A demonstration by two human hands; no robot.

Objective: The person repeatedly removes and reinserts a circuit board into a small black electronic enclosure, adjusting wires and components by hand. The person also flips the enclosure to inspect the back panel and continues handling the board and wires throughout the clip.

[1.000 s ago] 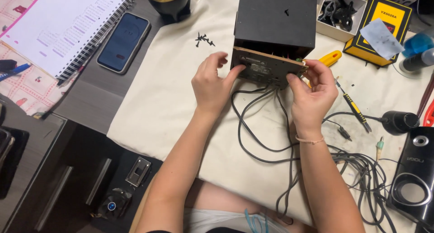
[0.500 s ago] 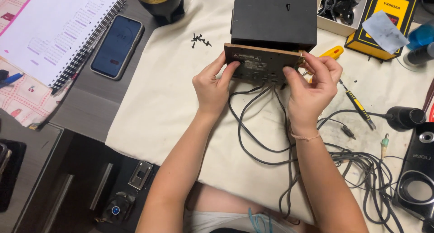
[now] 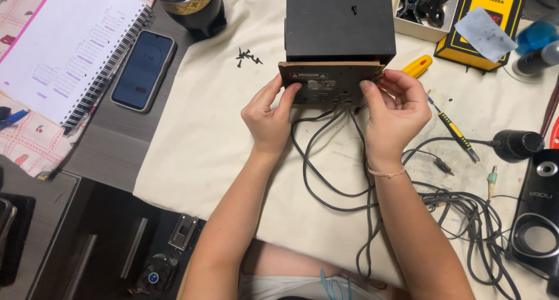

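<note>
Two hands: both on the brown back panel [image 3: 332, 82] of a black speaker box [image 3: 339, 22], which stands on a cream cloth [image 3: 198, 131] spread over the desk.
Left hand [image 3: 269, 116]: fingers curled round the panel's left end, thumb pressed on its face; closed in a light pinch on the panel.
Right hand [image 3: 397, 108]: fingers bent over the panel's right end, thumb on the face near the cable sockets; it too grips the panel.
Panel position: at the near face of the box; whether it is seated or pulled loose cannot be told from this angle.
Cables [image 3: 332, 160]: dark leads run from the panel toward the person and join a tangle at lower right; where each one ends is hard to follow.
Screws [image 3: 248, 57]: small black cluster on the cloth, left of the box; count unclear.
Yellow-handled tool [image 3: 417, 66]: mostly hidden behind the right hand.
Screwdriver [image 3: 454, 130]: lies on the cloth right of that hand.
Small speaker [image 3: 538, 218]: cut off by the right edge.
Phone [image 3: 143, 70]: face up, beside a spiral notebook [image 3: 64, 50] cut off at top left.
Box top: out of frame.
</note>
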